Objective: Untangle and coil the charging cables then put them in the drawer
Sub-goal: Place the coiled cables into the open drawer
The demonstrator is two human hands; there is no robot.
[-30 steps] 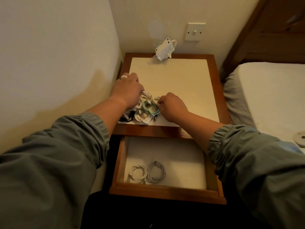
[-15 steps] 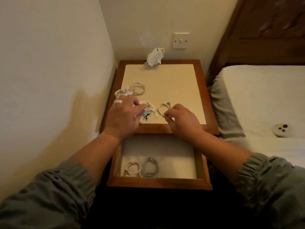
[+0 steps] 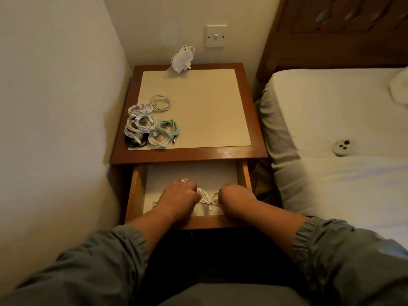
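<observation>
Progress looks partial: low in the frame we pinch white coils (image 3: pixel 204 196) with our left hand (image 3: pixel 178 199) and right hand (image 3: pixel 235 198) inside the drawer (image 3: pixel 134 195), while the bigger pile (image 3: pixel 150 127) at centre left on the table (image 3: pixel 189 154) is yet to be sorted and stowed.

Nil finding: no legible text, brand, number or sign on the coiled white and mint-green charging cables (image 3: pixel 150 127), white plastic wall switch plate (image 3: pixel 216 36) or white plastic charger block (image 3: pixel 182 59).
</observation>
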